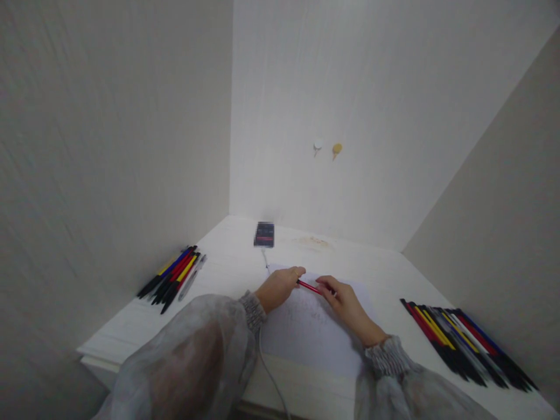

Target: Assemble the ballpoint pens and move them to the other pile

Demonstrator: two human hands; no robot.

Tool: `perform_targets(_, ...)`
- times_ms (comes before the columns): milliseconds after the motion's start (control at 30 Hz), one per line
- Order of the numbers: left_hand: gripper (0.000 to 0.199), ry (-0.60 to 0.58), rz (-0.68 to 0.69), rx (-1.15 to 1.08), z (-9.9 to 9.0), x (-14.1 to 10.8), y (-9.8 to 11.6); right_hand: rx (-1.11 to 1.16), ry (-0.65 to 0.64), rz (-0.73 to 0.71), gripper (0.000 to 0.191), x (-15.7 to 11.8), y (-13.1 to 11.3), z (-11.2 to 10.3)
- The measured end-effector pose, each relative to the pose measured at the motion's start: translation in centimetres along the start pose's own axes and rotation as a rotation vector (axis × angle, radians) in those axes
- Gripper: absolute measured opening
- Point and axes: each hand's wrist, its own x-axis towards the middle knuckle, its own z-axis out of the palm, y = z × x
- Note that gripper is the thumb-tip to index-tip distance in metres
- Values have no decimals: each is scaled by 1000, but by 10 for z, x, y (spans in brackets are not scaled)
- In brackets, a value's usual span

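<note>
Pinching the red pen point(309, 286) from both ends, I've got my left hand point(280, 288) and right hand point(347, 306) closed narrow on it, right over the marked paper point(301, 332)!

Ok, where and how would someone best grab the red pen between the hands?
The red pen is probably best pinched across mid-barrel from above: it is slim and straight, its middle shows uncovered, and its ends run to the left hand and right hand.
</note>
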Motion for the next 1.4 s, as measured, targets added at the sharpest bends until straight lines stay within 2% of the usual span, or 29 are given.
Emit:
perform_targets(100,29,-29,26,54,2,1,2,159,-35,155,24,0,7,8)
perform_targets(167,28,-19,13,59,2,1,3,184,-29,181,25,-1,9,9)
perform_targets(333,17,53,-63,-22,-4,2,2,-55,-6,-110,21,1,-2,-1)
perform_targets(433,6,72,-59,-35,-7,3,2,-142,-2,-128,20,5,-6,-2)
perform_targets(500,4,62,-48,-8,-7,3,2,-52,-33,-46,23,8,-5,2)
perform_targets(633,13,32,-20,95,-5,2,2,377,-144,259,32,11,4,12)
perform_targets(733,22,52,39,164,-2,3,3,627,-142,398,30,12,5,13)
perform_targets(833,27,121,48,177,2,4,1,749,-74,398,24,13,-1,8)
perform_targets(967,28,227,64,187,3,5,-1,855,28,341,28,13,-7,1)
perform_targets(1033,28,278,128,216,0,6,-1,923,111,339,26,13,-5,-1)
perform_targets(1100,33,350,134,251,-4,6,-1,1009,239,346,23,14,0,-3)
perform_targets(1267,46,499,-105,258,-10,7,-8,1176,555,355,14,19,20,-14)
perform_targets(1333,47,504,-156,227,-8,6,-12,1222,610,340,12,21,26,-20)
perform_targets(1400,45,494,-175,205,-7,6,-15,1271,596,294,10,22,31,-24)
